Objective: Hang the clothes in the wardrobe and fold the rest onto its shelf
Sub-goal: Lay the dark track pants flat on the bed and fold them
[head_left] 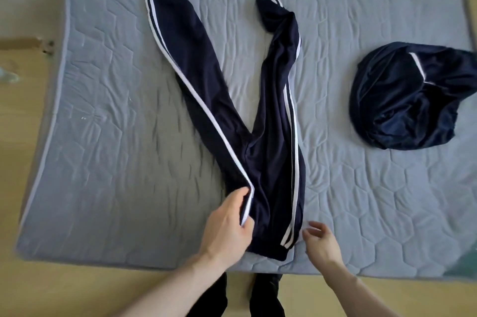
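While the left hand (227,223) pinches the pants (260,135) and the right hand (320,239) hovers spread, folding looks next.

Navy track trousers (260,120) and a bundled navy garment (410,99), both on the grey mattress (116,110).

Trousers: dark navy, white side stripes, laid flat with the waist at the near edge and the legs spread in a V toward the far side. Left leg runs straight and long; right leg is rumpled, its cuff doubled over at the far end. Waist's left edge is lifted off the surface. Bundled garment: same navy with a white stripe, heaped in a rounded mound well apart to the right.
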### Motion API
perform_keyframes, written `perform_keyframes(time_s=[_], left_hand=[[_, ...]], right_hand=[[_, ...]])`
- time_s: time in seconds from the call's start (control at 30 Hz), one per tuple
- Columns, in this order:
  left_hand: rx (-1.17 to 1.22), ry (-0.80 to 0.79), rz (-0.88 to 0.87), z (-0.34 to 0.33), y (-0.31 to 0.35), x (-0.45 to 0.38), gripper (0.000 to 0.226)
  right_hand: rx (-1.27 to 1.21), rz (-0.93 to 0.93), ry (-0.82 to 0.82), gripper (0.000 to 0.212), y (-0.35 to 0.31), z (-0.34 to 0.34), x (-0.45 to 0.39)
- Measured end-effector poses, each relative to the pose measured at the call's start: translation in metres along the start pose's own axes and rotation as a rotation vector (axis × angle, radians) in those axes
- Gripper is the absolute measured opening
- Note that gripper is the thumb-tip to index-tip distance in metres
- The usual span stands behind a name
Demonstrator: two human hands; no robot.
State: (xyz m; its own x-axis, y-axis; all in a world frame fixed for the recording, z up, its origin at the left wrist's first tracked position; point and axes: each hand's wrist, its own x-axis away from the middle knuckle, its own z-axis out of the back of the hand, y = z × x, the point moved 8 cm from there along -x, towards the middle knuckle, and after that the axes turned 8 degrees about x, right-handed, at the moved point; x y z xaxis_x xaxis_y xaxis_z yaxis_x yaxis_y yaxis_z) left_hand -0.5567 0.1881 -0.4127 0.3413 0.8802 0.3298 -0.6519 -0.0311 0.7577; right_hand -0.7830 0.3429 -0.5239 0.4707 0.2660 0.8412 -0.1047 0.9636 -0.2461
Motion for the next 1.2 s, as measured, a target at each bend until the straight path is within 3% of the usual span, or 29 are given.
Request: perform_keyframes(time_s=[0.13,0.27,0.4,0.47,0.57,0.63,0.73,0.87,1.0,1.2], left_hand=[[-0.185,-0.28,-0.138,-0.072,0.054,-0.014,0.063],[-0.427,-0.653,-0.036,-0.142,0.043,-0.006,0.045],[-0.37,-0.871,0.091,-0.153,0.0,-0.004,0.055],[-0.247,-0.748,0.094,-0.132,-0.01,-0.025,0.049],[-0.222,-0.406,0.106,-0.068,-0.03,-0.084,0.041],[-0.262,-0.223,0.19,-0.018,-0.053,-0.128,0.049],[-0.381,-0.079,0.428,0.044,-0.093,-0.188,0.08],[-0.419,-0.059,0.624,0.078,-0.127,-0.244,0.115],[-0.362,-0.099,0.686,0.066,-0.144,-0.274,0.129],[-0.417,-0.126,0.704,0.048,-0.165,-0.288,0.142]], right_hand=[[-0.187,-0.053,0.053,0.025,0.011,0.027,-0.013],[-0.234,-0.06,0.111,0.027,0.017,0.053,-0.024],[-0.059,0.01,0.115,0.028,0.007,0.064,-0.03],[0.031,0.087,0.104,0.029,-0.01,0.063,-0.03],[0.057,0.221,0.136,0.029,-0.051,0.059,-0.033],[0.042,0.317,0.156,0.028,-0.088,0.053,-0.035],[0.006,0.426,0.157,0.031,-0.148,0.042,-0.04],[0.025,0.588,0.169,0.04,-0.238,0.026,-0.052],[0.021,0.703,0.205,0.047,-0.324,0.013,-0.068],[0.123,0.646,0.232,0.064,-0.403,-0.008,-0.115]])
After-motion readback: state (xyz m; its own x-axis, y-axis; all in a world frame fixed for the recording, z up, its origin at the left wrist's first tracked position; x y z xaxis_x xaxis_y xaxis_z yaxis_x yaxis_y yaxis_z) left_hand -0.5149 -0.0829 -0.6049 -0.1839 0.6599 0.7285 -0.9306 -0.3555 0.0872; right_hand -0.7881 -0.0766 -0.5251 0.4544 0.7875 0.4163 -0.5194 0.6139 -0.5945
